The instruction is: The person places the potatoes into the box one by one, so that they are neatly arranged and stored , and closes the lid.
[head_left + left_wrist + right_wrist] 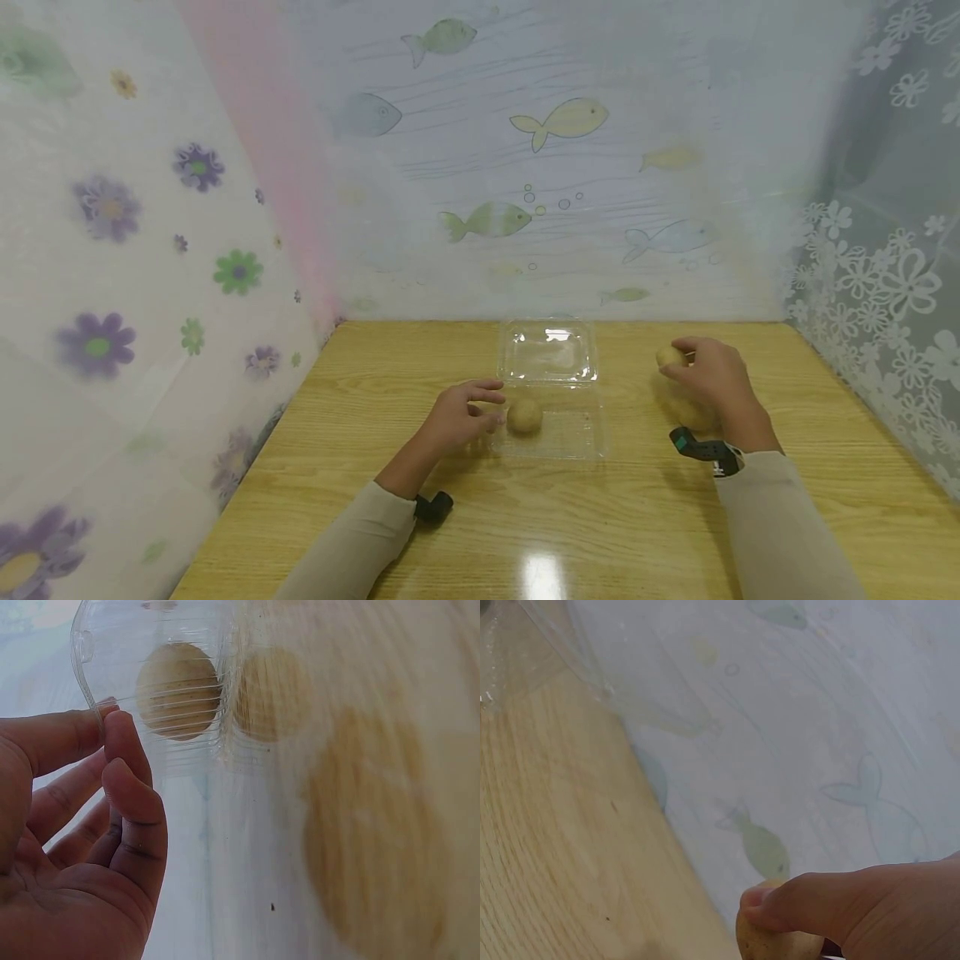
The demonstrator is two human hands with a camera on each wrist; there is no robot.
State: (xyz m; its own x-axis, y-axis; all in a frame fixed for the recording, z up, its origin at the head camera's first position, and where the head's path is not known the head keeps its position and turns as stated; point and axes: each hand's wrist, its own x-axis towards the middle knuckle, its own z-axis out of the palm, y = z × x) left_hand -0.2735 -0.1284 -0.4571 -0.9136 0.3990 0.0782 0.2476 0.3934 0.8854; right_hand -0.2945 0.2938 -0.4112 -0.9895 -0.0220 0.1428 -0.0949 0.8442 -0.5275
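Note:
A clear plastic clamshell box lies on the table with its lid tipped back toward the wall. One potato sits in the left part of its base. At the box's left side is my left hand; in the left wrist view its thumb and a finger pinch the box's thin rim. Off to the right, my right hand holds another potato between thumb and fingers. Below that hand, at least one more potato is partly hidden by it.
The wood-grain table ends at a fish-patterned back sheet. Flowered sheets hang along the left and right sides. Each wrist wears a small black camera.

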